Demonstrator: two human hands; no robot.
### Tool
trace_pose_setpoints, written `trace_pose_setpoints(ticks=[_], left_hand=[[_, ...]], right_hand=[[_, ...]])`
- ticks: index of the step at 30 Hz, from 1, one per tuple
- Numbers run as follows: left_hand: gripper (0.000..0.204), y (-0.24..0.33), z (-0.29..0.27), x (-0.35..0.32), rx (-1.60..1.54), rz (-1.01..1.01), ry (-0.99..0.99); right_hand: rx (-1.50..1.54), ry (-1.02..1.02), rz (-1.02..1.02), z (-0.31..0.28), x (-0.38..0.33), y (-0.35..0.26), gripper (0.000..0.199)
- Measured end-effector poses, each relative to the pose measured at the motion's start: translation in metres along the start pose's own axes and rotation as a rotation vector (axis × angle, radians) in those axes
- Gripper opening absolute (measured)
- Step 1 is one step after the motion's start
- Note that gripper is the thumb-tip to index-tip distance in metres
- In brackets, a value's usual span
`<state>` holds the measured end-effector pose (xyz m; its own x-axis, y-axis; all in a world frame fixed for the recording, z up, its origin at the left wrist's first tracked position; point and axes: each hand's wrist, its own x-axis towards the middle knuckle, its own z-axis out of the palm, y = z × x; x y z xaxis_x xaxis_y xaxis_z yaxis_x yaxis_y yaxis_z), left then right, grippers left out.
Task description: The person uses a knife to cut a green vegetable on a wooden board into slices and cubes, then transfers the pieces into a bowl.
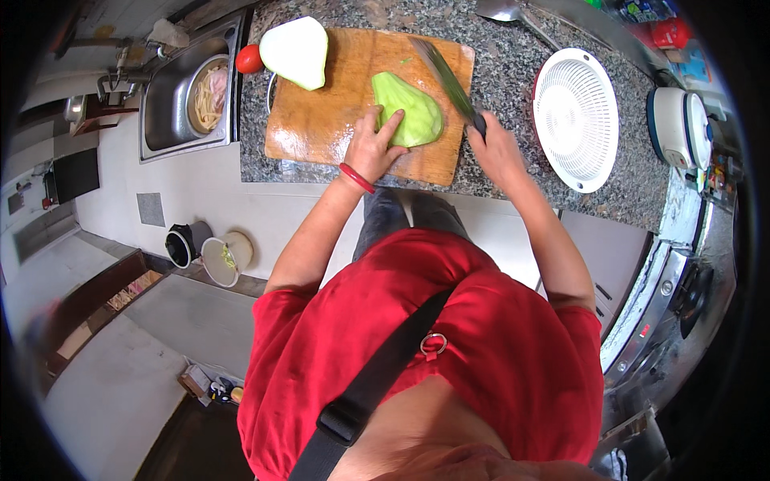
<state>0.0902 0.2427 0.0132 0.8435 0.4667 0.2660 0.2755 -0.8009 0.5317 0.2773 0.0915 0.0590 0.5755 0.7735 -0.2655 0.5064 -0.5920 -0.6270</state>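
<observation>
A peeled, pale green gourd half (415, 108) lies rounded side up on the wooden cutting board (309, 120). My left hand (375, 143), a red bangle at its wrist, grips the near left side of this piece, fingers on top and thumb along its lower edge. In my right hand (497, 152) is the dark handle of a kitchen knife (449, 84). The blade slants up and left over the right part of the board, apart from the gourd. Another gourd half (295, 53) sits at the board's far left corner, white cut face up.
A tomato (249, 58) is beside the board's far left corner. On the right stand a white colander (576, 120) and a white cooker (680, 128); a metal spatula (501, 10) lies behind. Left is a sink (168, 108) holding a bowl of food (210, 94). Two bins (227, 258) stand on the floor.
</observation>
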Motion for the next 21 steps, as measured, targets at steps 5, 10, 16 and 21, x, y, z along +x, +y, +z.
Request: trace_pose_setpoints(ticks=[5, 10, 16, 21], left_hand=[[0.070, -0.004, -0.003, 0.003, -0.001, 0.008, -0.079], [0.065, -0.005, -0.014, 0.026, 0.002, 0.222, -0.143], [0.060, -0.017, -0.014, 0.038, -0.006, 0.302, -0.259], [0.055, -0.015, -0.017, 0.049, 0.010, 0.299, -0.325]], right_hand=[[-0.047, 0.014, 0.006, -0.002, -0.057, -0.024, 0.029], [-0.094, 0.017, 0.019, 0.010, -0.067, -0.037, 0.030], [-0.115, -0.069, 0.103, 0.014, -0.065, -0.052, 0.018], [-0.115, -0.040, 0.100, 0.016, -0.065, -0.057, 0.020]])
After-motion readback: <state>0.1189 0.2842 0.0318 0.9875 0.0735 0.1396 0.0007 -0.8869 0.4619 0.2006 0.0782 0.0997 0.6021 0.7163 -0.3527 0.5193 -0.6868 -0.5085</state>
